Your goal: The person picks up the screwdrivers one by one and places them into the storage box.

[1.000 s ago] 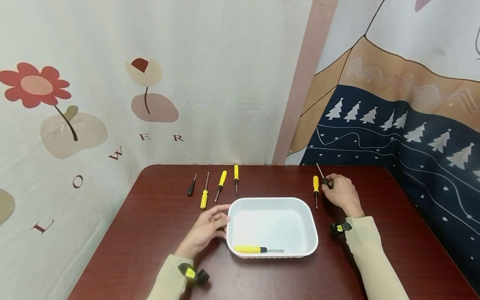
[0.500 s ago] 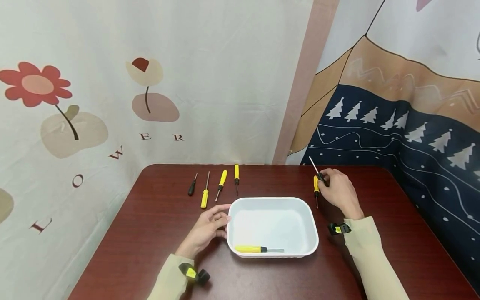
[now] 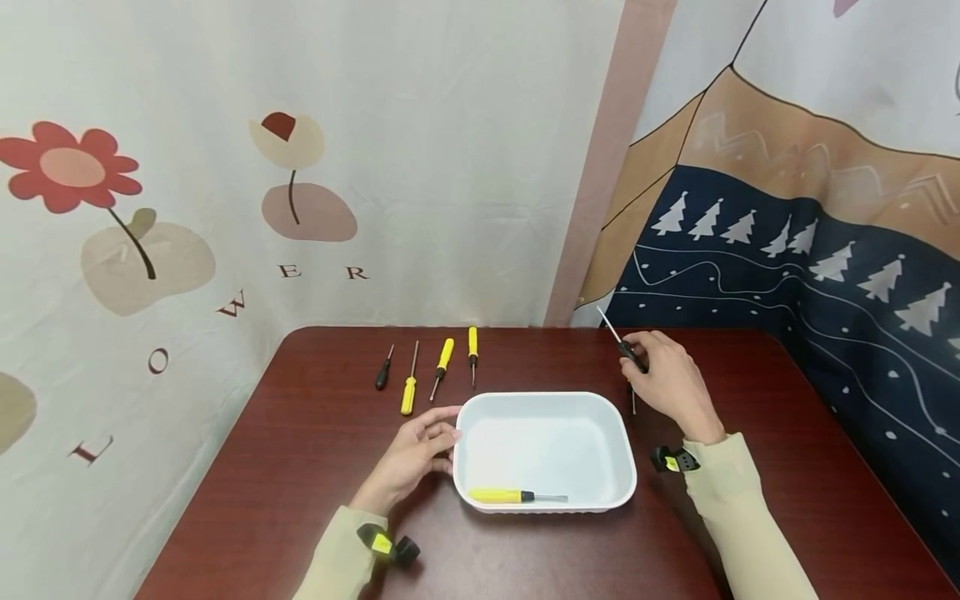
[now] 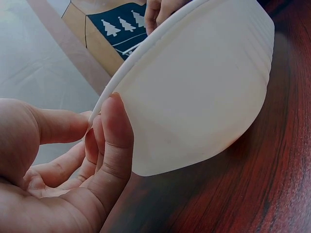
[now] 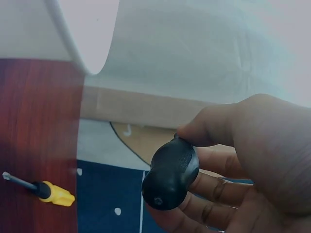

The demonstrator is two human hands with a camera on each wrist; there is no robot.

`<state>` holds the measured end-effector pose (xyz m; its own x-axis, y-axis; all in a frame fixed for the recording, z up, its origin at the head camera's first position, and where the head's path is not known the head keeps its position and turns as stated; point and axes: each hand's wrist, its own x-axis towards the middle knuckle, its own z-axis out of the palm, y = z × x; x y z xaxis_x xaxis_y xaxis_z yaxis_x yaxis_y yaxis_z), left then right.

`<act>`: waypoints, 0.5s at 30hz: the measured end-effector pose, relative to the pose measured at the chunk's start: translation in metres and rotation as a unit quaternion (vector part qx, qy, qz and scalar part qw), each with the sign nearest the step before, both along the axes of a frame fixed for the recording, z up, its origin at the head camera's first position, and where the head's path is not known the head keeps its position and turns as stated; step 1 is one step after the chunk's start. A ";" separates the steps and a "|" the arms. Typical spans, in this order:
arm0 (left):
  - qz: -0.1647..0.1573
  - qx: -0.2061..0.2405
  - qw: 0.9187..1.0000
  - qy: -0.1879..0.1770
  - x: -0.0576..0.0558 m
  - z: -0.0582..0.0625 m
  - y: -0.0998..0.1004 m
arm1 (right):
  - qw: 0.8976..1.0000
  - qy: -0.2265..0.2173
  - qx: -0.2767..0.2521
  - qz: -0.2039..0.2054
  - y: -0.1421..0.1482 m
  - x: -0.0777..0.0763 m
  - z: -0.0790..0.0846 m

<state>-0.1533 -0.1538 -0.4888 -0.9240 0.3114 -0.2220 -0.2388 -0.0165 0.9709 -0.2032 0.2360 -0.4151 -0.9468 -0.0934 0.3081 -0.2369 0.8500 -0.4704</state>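
My right hand grips a screwdriver by its black handle, the metal shaft slanting up and left beyond the table's far edge in the head view. Beneath that hand lies a yellow and black screwdriver, mostly covered in the head view. My left hand pinches the left rim of a white plastic tub between thumb and fingers; the left wrist view shows the thumb at the rim and fingers against the outer wall. Inside the tub, along its near side, rests a yellow-handled screwdriver.
Left of centre at the back lie a small black screwdriver, a yellow screwdriver and two yellow and black screwdrivers, one slanted and one upright in view. A printed curtain hangs behind the dark red table.
My right hand has lifted the black-handled screwdriver and moved it left, now over the yellow and black one. My left hand and the tub have stayed put.
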 end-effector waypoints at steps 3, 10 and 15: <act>0.001 0.000 1.000 0.000 0.000 0.000 0.000 | 1.000 0.008 0.003 0.007 -0.004 0.002 0.002; 0.001 0.001 1.000 0.000 0.000 0.000 0.000 | 0.999 0.018 0.013 0.025 -0.011 0.005 0.005; 0.001 0.003 1.000 0.000 0.000 -0.001 0.000 | 0.999 0.017 0.014 0.033 -0.016 0.008 0.008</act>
